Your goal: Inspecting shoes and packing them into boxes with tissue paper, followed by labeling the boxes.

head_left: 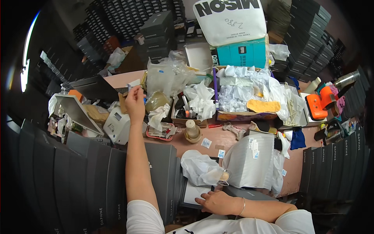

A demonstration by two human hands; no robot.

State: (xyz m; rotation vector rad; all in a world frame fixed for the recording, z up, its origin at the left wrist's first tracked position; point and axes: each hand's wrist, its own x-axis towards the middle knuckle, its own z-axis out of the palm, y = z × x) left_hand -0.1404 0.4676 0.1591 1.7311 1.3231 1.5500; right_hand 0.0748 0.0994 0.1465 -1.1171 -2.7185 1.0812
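Note:
My left hand (135,99) reaches out over the far left of the table, beside a brown card flap and a clear plastic bag. Its fingers are curled together near a small blue item, and what they hold is hidden. My right hand (219,202) rests low in front of me with fingers stretched over a white printed card (193,192) in a dark grey box. Just beyond lies a bundle of white tissue paper (200,167), next to a clear, wire-like object with a beige piece (224,176). A white foam sheet with stickers (250,160) stands to its right.
A purple-edged carton of crumpled white paper (239,93) holds a yellow sponge. A tape roll (192,130), a red basket (160,132) and a label printer (117,125) stand nearer. Grey shoe boxes (97,183) line the left, more the right. An orange device (315,107) sits far right.

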